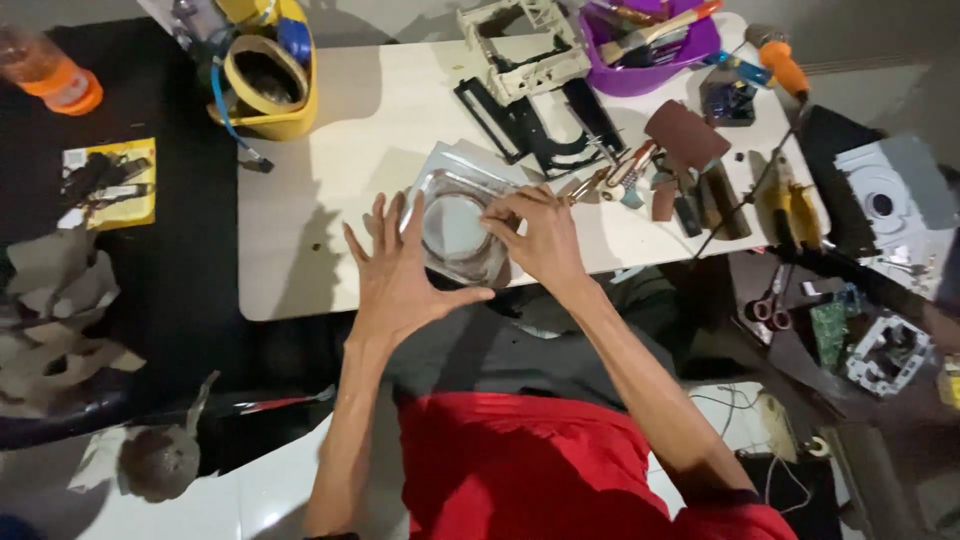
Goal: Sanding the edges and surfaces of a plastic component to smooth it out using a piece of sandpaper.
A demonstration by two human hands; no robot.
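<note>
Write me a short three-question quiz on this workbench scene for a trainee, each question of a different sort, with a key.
1. True or false: the left hand lies with fingers spread, pressing the edge of the clear plastic tray.
2. Multiple choice: where does the purple bowl holding a paintbrush stand? A) near the far right corner of the pale table B) on the person's lap C) beside the orange-capped bottle
3. Fill in: the right hand rests its fingertips on the tray's ____ side.

Key: 1 true; 2 A; 3 right.
</note>
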